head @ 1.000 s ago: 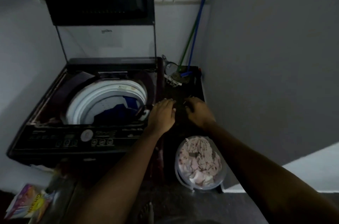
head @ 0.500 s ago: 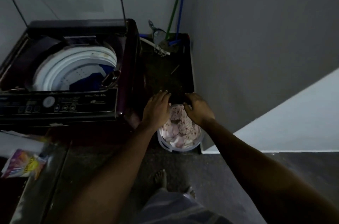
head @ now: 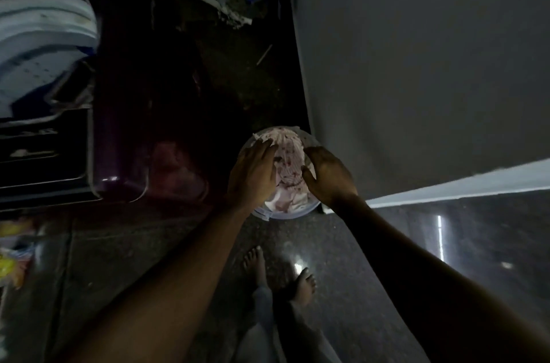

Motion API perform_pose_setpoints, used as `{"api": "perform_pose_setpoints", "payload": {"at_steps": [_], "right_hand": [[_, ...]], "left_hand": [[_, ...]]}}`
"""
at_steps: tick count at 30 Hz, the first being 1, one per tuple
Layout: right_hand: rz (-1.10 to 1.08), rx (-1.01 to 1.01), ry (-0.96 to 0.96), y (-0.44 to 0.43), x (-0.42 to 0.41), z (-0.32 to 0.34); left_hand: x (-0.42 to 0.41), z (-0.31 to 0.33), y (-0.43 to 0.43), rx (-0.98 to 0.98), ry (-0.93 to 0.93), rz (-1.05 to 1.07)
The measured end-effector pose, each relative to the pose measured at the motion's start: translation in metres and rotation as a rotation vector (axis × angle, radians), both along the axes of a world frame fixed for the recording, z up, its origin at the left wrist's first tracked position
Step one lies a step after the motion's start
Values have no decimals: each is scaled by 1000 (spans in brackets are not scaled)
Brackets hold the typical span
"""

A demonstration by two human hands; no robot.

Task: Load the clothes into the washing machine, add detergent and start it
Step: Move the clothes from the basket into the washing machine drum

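reaching down, both hands are in the bucket [head: 285, 214] of pale, pink-flecked clothes [head: 288, 167], which stands on the floor just beside the washing machine [head: 119, 124]. the left hand [head: 253, 175] lies spread on the cloth, fingers fairly straight. the right hand [head: 327, 175] bends over the pile's other side; whether it grips the cloth cannot be told. the machine's drum [head: 38, 44] stands open at upper left.

floor [head: 372, 288]: dark, glossy stone
bucket [head: 285, 215]: directly beneath left hand [head: 253, 175] and right hand [head: 327, 175]
washing machine [head: 125, 95]: left of hands
bare feet [head: 303, 285]: nearer than hands
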State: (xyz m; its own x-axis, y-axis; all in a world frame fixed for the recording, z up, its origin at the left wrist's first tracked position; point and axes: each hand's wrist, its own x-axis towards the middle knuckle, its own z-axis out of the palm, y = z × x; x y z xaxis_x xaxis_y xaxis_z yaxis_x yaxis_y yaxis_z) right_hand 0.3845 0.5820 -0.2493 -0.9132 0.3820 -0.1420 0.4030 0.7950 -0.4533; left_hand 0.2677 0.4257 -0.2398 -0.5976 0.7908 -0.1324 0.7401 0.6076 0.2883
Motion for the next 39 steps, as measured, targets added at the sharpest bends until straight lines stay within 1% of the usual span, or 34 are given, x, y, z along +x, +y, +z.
{"api": "perform_pose_setpoints", "payload": {"at_steps": [6, 9, 11, 13, 17, 19, 20, 21, 22, 26, 29, 31, 34, 36, 39], "right_hand": [[80, 52, -101, 23, -20, -133], [177, 139, -163, 33, -34, -190], [197, 194, -171, 38, -48, -219], [154, 240, -163, 42, -62, -242], [13, 223, -185, 42, -87, -277], [-31, 294, -170, 39, -97, -284], [-56, 338, -139, 38, -101, -284], [-94, 339, -87, 38, -103, -282], [-137, 291, -26, 37, -103, -279], [-290, -35, 229, 27, -91, -244], [-298, -209, 371, 17, -78, -205], [-306, -292, 468, 12, -68, -175], [-362, -420, 564, 6, -55, -126], [-391, -519, 586, 3, -47, -90], [-393, -654, 601, 0, -38, -32]], "left_hand": [[-27, -132, 23, -20, 32, -24], [-34, -186, 28, 23, 37, 1], [-38, -222, 29, 9, 33, 7], [-42, -253, 28, -34, 35, 10], [-40, -284, 25, 110, 43, 16], [-40, -293, 21, 92, 17, 27], [-41, -296, 18, 69, -12, 36], [-42, -298, 16, 70, -31, 48], [-42, -297, 13, 85, -41, 56], [-38, -268, 5, 106, -76, 98], [-33, -238, 5, 82, -119, 150], [-29, -212, 7, 110, -182, 211], [-21, -167, 9, 190, -255, 243], [-15, -137, 11, 252, -302, 243], [-3, -88, 15, 379, -462, 231]]}}
